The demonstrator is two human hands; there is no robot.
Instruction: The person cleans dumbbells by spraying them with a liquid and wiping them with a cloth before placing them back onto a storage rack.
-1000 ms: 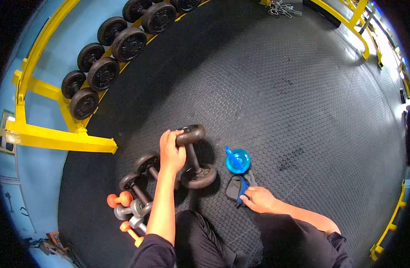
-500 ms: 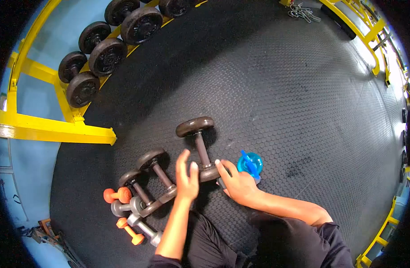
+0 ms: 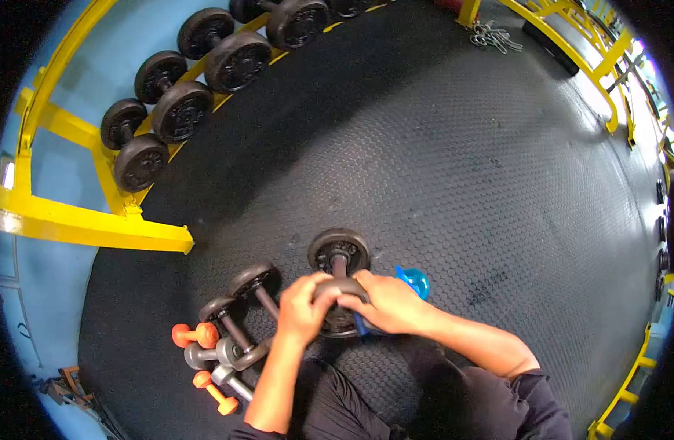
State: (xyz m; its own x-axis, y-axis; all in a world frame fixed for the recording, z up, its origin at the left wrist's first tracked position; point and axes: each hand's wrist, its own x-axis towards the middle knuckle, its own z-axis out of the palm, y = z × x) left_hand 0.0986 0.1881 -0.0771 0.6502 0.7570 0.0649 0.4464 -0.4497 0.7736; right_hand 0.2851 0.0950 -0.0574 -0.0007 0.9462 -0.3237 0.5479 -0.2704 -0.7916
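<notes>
Both hands are wrapped round the near head of a large dark dumbbell in the middle of the view. My left hand grips its left side and my right hand its right side, with the thumbs close together over the rim. Beyond the hands, the far head and a short, foreshortened stretch of handle show. A narrow blue strip sticks out below my right hand; the rest of it is hidden. Just past that hand is a blue translucent bottle, partly covered by the fingers.
Left of my left arm lie two more dark dumbbells, grey dumbbells, and small orange ones. A yellow rack with several dumbbells stands at upper left. Metal clips lie far off on the black textured floor.
My hands have come together and closed on the dumbbell's near head. The dumbbell has changed its tilt, so its far head now shows its round face and its handle looks shorter.
</notes>
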